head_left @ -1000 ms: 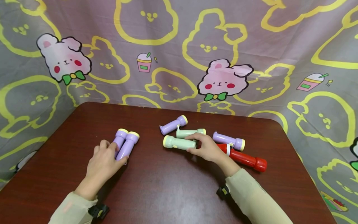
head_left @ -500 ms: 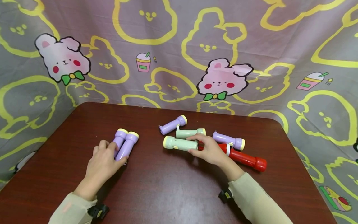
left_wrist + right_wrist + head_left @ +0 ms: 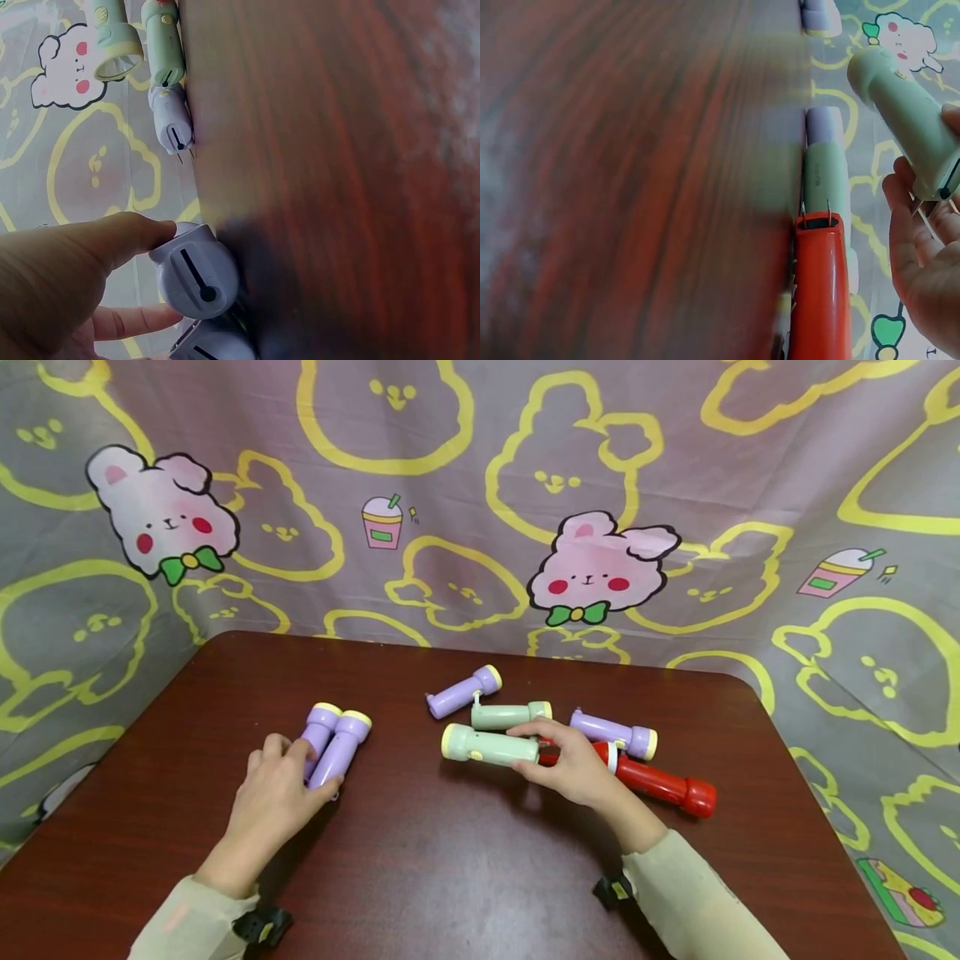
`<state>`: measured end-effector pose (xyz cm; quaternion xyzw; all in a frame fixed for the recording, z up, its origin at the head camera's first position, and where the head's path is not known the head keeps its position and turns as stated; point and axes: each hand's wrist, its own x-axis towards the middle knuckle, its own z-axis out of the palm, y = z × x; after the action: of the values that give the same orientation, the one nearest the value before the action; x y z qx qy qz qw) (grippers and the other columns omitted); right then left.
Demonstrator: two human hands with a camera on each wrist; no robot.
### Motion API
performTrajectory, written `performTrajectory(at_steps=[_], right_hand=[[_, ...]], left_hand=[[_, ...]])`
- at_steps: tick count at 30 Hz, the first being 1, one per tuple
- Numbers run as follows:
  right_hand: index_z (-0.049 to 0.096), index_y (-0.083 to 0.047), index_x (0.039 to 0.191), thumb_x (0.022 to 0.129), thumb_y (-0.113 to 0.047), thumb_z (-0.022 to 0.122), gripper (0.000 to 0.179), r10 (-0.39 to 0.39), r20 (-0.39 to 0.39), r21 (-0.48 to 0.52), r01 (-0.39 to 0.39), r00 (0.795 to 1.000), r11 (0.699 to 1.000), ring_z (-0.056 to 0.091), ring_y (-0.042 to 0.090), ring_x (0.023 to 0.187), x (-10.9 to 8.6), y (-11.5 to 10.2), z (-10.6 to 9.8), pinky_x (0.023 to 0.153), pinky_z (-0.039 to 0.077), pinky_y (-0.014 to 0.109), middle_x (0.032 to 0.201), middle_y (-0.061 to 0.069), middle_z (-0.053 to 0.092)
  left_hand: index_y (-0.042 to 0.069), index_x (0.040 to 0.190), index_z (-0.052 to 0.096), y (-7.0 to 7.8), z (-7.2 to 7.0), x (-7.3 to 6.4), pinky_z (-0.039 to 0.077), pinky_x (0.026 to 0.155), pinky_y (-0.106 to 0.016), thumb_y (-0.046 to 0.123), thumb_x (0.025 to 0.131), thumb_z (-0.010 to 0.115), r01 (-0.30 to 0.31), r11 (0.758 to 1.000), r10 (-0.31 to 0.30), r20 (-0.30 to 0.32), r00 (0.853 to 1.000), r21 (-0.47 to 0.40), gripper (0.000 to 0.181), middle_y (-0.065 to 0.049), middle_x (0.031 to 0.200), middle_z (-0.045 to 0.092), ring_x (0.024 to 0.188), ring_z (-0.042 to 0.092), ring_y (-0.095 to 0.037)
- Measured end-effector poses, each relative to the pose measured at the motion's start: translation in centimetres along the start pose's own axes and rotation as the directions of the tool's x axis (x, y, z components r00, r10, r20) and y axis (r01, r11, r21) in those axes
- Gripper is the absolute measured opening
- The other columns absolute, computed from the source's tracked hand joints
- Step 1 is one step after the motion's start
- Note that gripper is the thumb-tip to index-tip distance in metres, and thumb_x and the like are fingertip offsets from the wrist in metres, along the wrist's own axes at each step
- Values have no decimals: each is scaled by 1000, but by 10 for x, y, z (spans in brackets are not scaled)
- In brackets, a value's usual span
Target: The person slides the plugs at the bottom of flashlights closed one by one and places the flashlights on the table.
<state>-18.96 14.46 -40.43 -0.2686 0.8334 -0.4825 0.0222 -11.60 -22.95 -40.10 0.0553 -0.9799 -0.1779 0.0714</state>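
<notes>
Two purple flashlights with pale yellow rims lie side by side at the left, a left one [image 3: 320, 727] and a right one [image 3: 341, 752]. My left hand [image 3: 270, 797] grips them, its thumb against the right one's tail end [image 3: 199, 281] in the left wrist view. My right hand [image 3: 570, 764] holds a pale green flashlight [image 3: 491, 748] by its tail end. The right wrist view has this green flashlight [image 3: 911, 124] raised off the table, lens end pointing away from the fingers. Just behind it lies a second green flashlight [image 3: 504, 717], partly covered by the right hand.
A red flashlight [image 3: 660, 783] with a white ring lies under and beside the right hand, its left part hidden. Loose purple flashlights lie at the back middle [image 3: 459, 695] and right [image 3: 607, 732]. A patterned cloth [image 3: 450, 485] hangs behind the brown table [image 3: 420, 860].
My right hand has shifted slightly to the right, carrying the green flashlight with it. The left hand keeps its place on the purple flashlights, and the loose flashlights stay put.
</notes>
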Motion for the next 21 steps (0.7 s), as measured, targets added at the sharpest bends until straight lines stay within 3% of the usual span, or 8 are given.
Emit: performTrajectory(at_steps=[13,18,21], right_hand=[[70,-16,117,83,-15,80,36,-94,8,-1,94,996,996,58,11,97,-10,-3,0,88,48,28,110,2,69],[69,-14,118,83,-13,80,37,-83,16,33,83,996,996,60,11,94,-14,-4,-1,83,53,27,111,4,68],[69,-14,118,83,-13,80,38,-64,28,56,62,998,996,61,13,94,-16,-5,-1,82,56,30,114,4,67]], left_hand=[[4,110,60,1,-2,0,43,60,-54,38,81,75,20,1000,-20,-2,1000,23,47,-22,117,48,100,48,-44],[6,110,59,2,-5,-2,43,60,-55,38,83,73,26,999,-26,8,1000,34,44,-22,117,50,101,49,-44],[7,109,60,6,-8,-3,44,61,-57,38,85,72,15,999,-14,-30,999,34,41,-21,117,53,102,50,-44]])
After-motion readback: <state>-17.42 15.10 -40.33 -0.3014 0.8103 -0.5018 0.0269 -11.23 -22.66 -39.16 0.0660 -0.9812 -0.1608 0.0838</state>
